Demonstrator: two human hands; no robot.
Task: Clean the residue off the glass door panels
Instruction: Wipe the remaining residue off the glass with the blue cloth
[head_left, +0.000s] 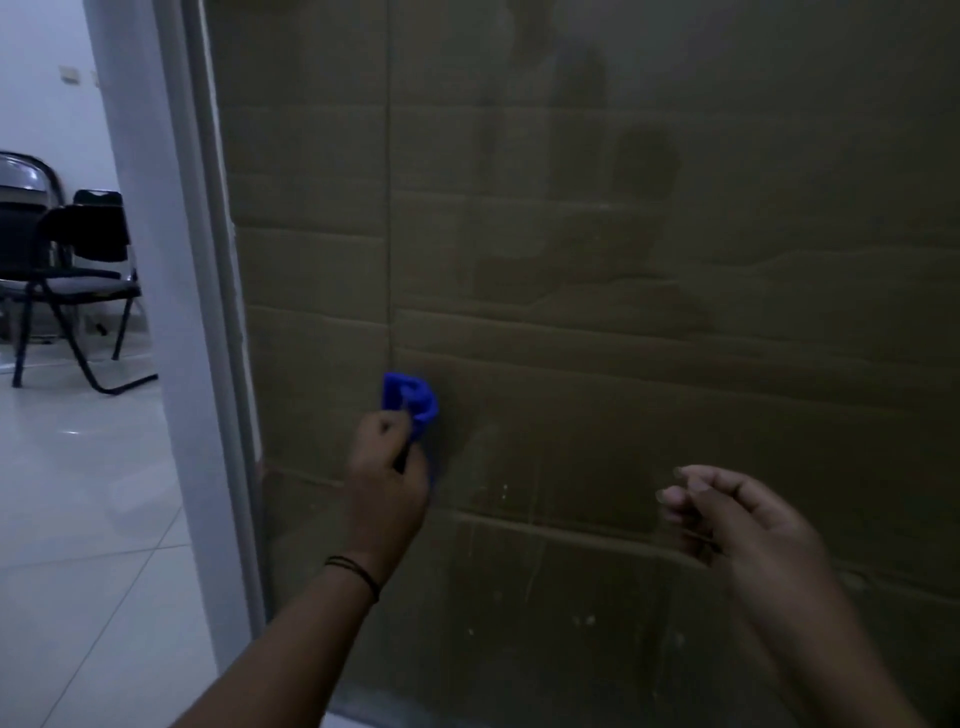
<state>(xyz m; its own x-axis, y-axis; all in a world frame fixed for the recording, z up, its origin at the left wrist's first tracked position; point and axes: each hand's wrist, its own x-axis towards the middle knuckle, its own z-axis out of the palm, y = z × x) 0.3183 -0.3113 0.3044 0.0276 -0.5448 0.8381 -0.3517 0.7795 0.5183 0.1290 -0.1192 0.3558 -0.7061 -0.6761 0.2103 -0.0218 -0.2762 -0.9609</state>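
A blue scraper is being gripped by the left hand against the glass door panel, the empty right hand being held loosely curled to the scraper's right.

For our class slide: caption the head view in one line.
Left hand presses a blue scraper to the glass door panel; right hand hovers empty.

My arms are bare, no sleeves reaching the forearms. My left hand has a thin black band looped round the wrist, doubled like a hair tie. My right hand wears nothing; its nails are short.
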